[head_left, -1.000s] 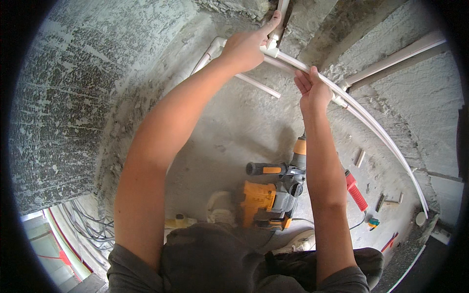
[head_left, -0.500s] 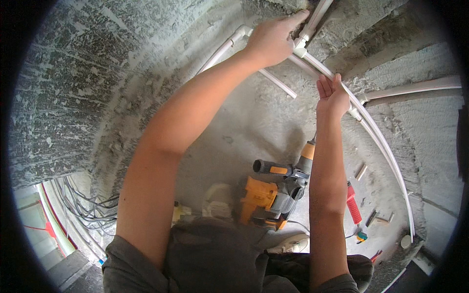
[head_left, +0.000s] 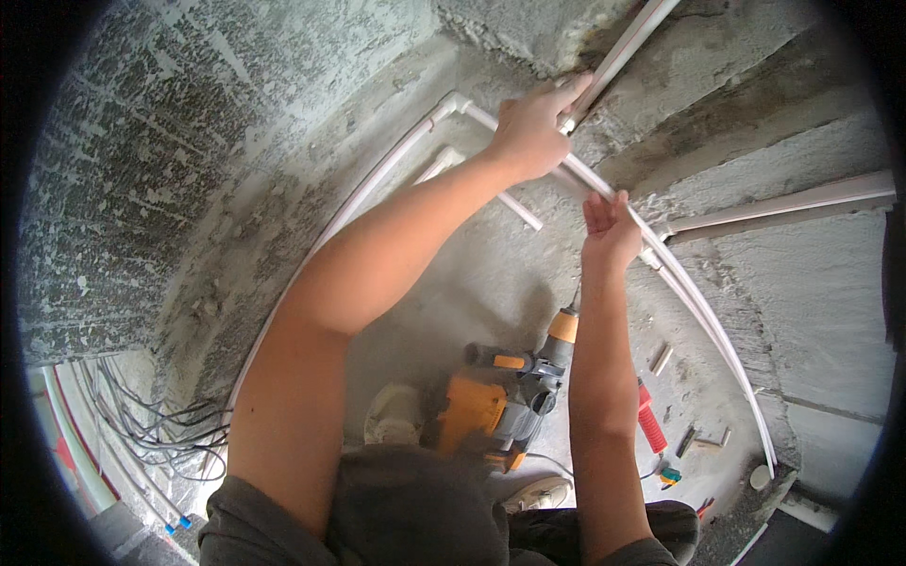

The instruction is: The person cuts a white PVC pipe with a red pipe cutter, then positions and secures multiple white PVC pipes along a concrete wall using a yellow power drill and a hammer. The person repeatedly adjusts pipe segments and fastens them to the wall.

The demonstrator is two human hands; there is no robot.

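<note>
A long white pipe (head_left: 592,177) curves along the foot of a rough concrete wall (head_left: 802,274). My left hand (head_left: 533,137) curls over it near a white fitting (head_left: 566,124), one finger stretched out; its grip is hidden. My right hand (head_left: 612,236), fingers bent, touches it; I cannot tell whether it pinches. Below, an orange-and-grey power drill (head_left: 512,422) rests on the floor (head_left: 425,316).

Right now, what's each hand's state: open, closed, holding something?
Left hand: closed on the white pipe.
Right hand: fingers partly curled at the same pipe; grip cannot be told.
</note>
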